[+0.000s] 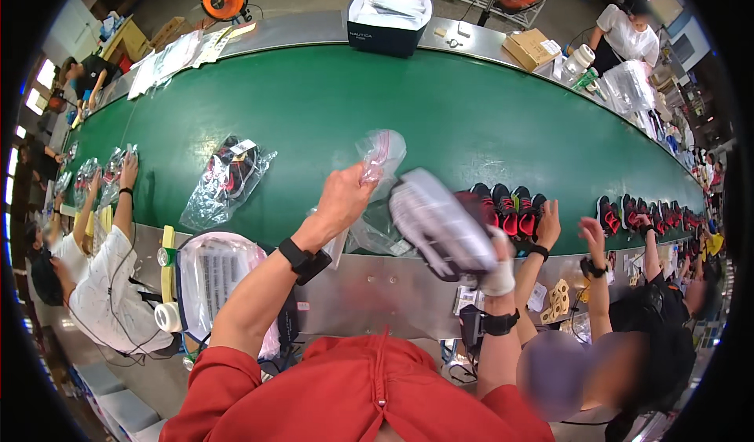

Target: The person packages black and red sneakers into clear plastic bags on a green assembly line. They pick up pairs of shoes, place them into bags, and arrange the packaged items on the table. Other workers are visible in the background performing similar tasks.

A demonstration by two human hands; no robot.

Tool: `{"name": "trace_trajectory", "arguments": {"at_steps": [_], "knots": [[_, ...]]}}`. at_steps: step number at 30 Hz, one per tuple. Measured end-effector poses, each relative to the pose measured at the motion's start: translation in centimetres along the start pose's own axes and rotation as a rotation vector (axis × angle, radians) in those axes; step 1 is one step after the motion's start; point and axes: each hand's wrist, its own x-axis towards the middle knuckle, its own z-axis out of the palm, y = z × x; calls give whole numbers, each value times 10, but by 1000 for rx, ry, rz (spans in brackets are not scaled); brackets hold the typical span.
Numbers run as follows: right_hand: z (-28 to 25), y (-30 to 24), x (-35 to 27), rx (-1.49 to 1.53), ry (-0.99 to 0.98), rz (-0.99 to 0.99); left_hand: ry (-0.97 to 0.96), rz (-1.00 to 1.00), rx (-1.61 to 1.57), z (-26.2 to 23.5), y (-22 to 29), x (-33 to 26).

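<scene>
My left hand is closed at the fingertips on the mouth of a clear plastic zip bag with a red seal strip, holding it up over the green conveyor belt. My right hand, its fingers wrapped in white tape, is clamped around a grey-and-white shoe held sole-up, blurred in the picture, its toe pointing toward the bag. The shoe is close to the bag's mouth but as far as I can see not inside it, so I judge the bagging is not yet done: the shoe has to go in and the strip has to be sealed. How wide the bag stands open I cannot tell.

Just under my left hand, more clear bags lie crumpled at the belt's near edge. Beyond and to the left of that hand, a finished-looking clear bag holding a dark shoe with red trim rests on the belt. Just past my right hand stands a row of black-and-red shoes, and a neighbour's hand rests on them, near enough to crowd my right side. Below my left forearm sits a round bin lined with plastic by the metal ledge. Far across the belt stands a dark blue box with white paper in it.
</scene>
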Motion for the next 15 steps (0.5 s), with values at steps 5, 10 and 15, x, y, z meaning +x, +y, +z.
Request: {"name": "trace_trajectory", "arguments": {"at_steps": [5, 10, 15], "knots": [[38, 39, 21, -1096, -171, -315, -162, 294, -178, 29, 6, -32], [65, 27, 17, -1790, -343, -578, -193, 192, -191, 46, 52, -44], [111, -12, -15, -1966, -779, -700, -27, 218, -15, 35, 48, 18]]}}
